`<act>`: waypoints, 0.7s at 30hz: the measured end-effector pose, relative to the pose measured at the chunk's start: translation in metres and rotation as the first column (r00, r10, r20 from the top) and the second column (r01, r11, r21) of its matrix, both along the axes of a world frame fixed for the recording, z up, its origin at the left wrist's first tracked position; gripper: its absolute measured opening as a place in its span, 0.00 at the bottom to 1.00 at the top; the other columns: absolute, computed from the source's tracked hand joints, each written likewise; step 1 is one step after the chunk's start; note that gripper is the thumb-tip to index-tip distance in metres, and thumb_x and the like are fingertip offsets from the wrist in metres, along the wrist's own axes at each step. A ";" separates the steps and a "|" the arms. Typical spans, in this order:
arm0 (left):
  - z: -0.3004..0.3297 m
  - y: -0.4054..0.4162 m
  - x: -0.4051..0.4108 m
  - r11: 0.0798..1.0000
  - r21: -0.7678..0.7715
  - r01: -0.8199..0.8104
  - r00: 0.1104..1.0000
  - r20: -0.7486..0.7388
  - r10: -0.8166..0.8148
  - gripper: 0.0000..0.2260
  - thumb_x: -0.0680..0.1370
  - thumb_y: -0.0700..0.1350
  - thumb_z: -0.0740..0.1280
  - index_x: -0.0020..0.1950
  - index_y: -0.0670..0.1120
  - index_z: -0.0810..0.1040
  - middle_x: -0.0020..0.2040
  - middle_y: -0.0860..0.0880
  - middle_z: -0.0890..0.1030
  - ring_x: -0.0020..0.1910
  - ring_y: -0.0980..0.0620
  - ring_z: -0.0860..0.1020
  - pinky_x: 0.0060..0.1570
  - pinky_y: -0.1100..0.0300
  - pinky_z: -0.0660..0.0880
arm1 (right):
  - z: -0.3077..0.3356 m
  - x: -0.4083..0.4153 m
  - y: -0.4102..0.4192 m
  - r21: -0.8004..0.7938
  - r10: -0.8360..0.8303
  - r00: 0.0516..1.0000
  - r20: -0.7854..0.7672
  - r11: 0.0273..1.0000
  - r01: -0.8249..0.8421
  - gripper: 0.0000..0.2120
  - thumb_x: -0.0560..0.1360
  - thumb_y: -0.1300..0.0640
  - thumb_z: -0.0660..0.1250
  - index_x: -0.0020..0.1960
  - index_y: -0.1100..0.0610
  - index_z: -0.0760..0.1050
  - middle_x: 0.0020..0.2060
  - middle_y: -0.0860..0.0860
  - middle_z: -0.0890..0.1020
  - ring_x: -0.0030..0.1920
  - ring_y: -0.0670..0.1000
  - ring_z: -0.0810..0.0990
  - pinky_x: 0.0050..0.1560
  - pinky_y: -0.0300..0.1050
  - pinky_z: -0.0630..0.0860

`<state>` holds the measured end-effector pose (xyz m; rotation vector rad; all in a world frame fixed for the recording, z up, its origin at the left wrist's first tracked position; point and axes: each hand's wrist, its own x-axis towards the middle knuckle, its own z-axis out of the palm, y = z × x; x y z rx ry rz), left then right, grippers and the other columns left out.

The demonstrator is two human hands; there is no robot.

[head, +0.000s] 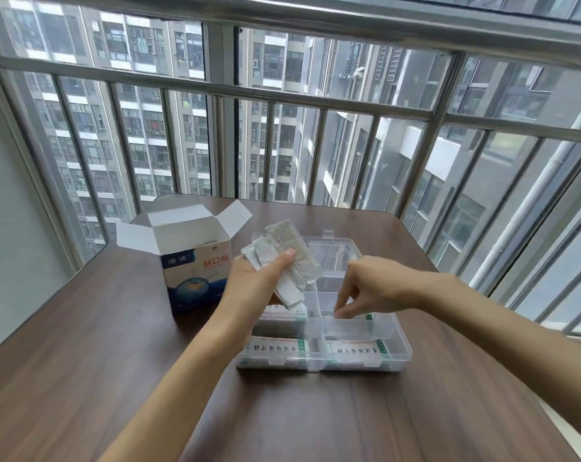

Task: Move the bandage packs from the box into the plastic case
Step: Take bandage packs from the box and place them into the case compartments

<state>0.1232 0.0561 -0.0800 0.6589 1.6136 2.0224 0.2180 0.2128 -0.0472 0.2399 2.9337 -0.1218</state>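
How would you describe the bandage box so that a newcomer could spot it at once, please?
On the brown wooden table by the railed window, look left of the clear plastic case. The bandage box stands upright there, its white top flaps open. It is the only cardboard thing, blue and white with red characters on its front.

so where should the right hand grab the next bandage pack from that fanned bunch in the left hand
Probably by the top end of the longest bandage pack. It sticks up and rightward, clear of the left hand, whose thumb pins the bunch lower down. The right hand, now fingers-down in the plastic case, could come in from the right, pinch the flat faces and slide it out lengthwise.
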 end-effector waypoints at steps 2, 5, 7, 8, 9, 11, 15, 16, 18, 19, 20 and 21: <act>0.000 0.000 0.000 1.000 -0.003 0.000 1.000 0.000 0.000 0.04 0.77 0.41 0.68 0.44 0.50 0.78 0.35 0.54 0.83 0.32 0.59 0.81 0.31 0.65 0.77 | -0.004 0.000 -0.001 -0.089 -0.026 0.999 -0.021 0.996 0.024 0.08 0.72 0.48 0.71 0.48 0.49 0.84 0.19 0.44 0.69 0.24 0.43 0.68 0.25 0.34 0.61; 0.000 0.001 0.000 1.000 -0.020 -0.001 1.000 0.005 0.001 0.04 0.77 0.42 0.68 0.43 0.50 0.77 0.35 0.53 0.83 0.32 0.59 0.80 0.32 0.64 0.77 | -0.005 0.000 -0.006 -0.014 -0.038 0.998 -0.049 0.999 0.038 0.07 0.71 0.48 0.71 0.47 0.47 0.84 0.21 0.44 0.70 0.25 0.44 0.69 0.26 0.33 0.61; 0.000 0.000 0.000 1.000 -0.027 0.006 1.000 0.013 -0.006 0.04 0.77 0.42 0.68 0.44 0.50 0.78 0.37 0.52 0.83 0.34 0.57 0.81 0.33 0.62 0.77 | -0.005 0.002 -0.009 0.036 -0.034 0.997 -0.068 0.999 0.037 0.07 0.71 0.48 0.71 0.47 0.46 0.84 0.23 0.43 0.70 0.27 0.43 0.68 0.27 0.34 0.61; 0.000 0.000 0.000 1.000 -0.028 0.009 1.000 0.016 -0.009 0.04 0.77 0.42 0.68 0.45 0.50 0.78 0.38 0.51 0.83 0.35 0.56 0.81 0.35 0.61 0.78 | -0.004 0.003 -0.011 0.046 -0.033 0.997 -0.073 0.998 0.036 0.07 0.72 0.48 0.70 0.47 0.46 0.84 0.24 0.42 0.70 0.28 0.43 0.68 0.27 0.34 0.61; 0.000 -0.001 -0.001 1.000 -0.027 0.011 1.000 0.018 -0.010 0.04 0.77 0.42 0.68 0.45 0.50 0.78 0.39 0.51 0.83 0.37 0.55 0.81 0.36 0.59 0.77 | -0.003 0.005 -0.012 0.049 -0.033 0.997 -0.073 0.998 0.036 0.07 0.72 0.47 0.70 0.48 0.46 0.84 0.25 0.42 0.70 0.29 0.42 0.67 0.28 0.34 0.61; 0.000 -0.002 -0.002 1.000 -0.023 0.011 1.000 0.014 -0.011 0.03 0.77 0.42 0.68 0.45 0.50 0.78 0.40 0.51 0.83 0.39 0.53 0.81 0.40 0.56 0.77 | -0.002 0.006 -0.011 0.017 -0.058 0.996 -0.070 0.998 0.059 0.08 0.72 0.46 0.70 0.48 0.46 0.84 0.25 0.43 0.71 0.29 0.43 0.68 0.28 0.36 0.62; 0.000 -0.003 -0.004 0.999 -0.028 0.019 1.000 0.015 -0.019 0.03 0.77 0.42 0.68 0.48 0.50 0.78 0.42 0.50 0.84 0.40 0.54 0.82 0.40 0.58 0.77 | -0.001 0.007 -0.004 -0.109 -0.100 0.994 0.034 0.989 0.103 0.10 0.74 0.48 0.68 0.51 0.50 0.83 0.20 0.39 0.72 0.25 0.40 0.70 0.27 0.32 0.62; 0.000 -0.003 -0.004 0.999 -0.033 0.024 1.000 0.019 -0.024 0.03 0.77 0.42 0.68 0.48 0.50 0.78 0.42 0.50 0.84 0.39 0.54 0.82 0.38 0.59 0.77 | 0.001 0.009 -0.004 -0.152 -0.106 0.993 0.048 0.982 0.112 0.10 0.75 0.49 0.68 0.52 0.51 0.83 0.18 0.37 0.72 0.24 0.40 0.70 0.26 0.32 0.62; -0.001 -0.003 -0.005 0.998 -0.048 0.039 0.999 0.015 -0.039 0.03 0.76 0.43 0.69 0.48 0.49 0.79 0.43 0.49 0.85 0.40 0.54 0.82 0.38 0.60 0.77 | 0.004 0.013 -0.003 -0.278 -0.181 0.981 -0.067 0.948 0.156 0.09 0.76 0.51 0.67 0.50 0.53 0.83 0.18 0.36 0.72 0.22 0.41 0.68 0.25 0.30 0.62; -0.002 -0.003 -0.005 0.997 -0.057 0.051 0.999 0.010 -0.051 0.03 0.76 0.43 0.70 0.48 0.48 0.80 0.43 0.48 0.85 0.40 0.53 0.83 0.38 0.60 0.77 | 0.005 0.016 -0.003 -0.377 -0.279 0.945 -0.173 0.905 0.198 0.08 0.76 0.51 0.67 0.49 0.53 0.83 0.19 0.37 0.73 0.22 0.41 0.68 0.25 0.29 0.62; -0.002 -0.003 -0.004 0.996 -0.062 0.068 0.998 0.007 -0.068 0.03 0.75 0.43 0.70 0.48 0.47 0.81 0.43 0.47 0.85 0.41 0.52 0.83 0.39 0.59 0.77 | 0.005 0.019 -0.006 -0.519 -0.406 0.875 -0.263 0.824 0.226 0.08 0.77 0.51 0.66 0.48 0.53 0.82 0.21 0.40 0.75 0.22 0.40 0.68 0.25 0.29 0.63; -0.003 -0.003 -0.003 0.994 -0.065 0.090 0.996 0.004 -0.090 0.04 0.74 0.43 0.71 0.48 0.47 0.81 0.43 0.47 0.86 0.41 0.51 0.83 0.40 0.59 0.77 | 0.005 0.022 -0.011 -0.668 -0.520 0.801 -0.296 0.712 0.215 0.10 0.77 0.50 0.65 0.48 0.54 0.81 0.25 0.44 0.78 0.24 0.40 0.71 0.27 0.30 0.66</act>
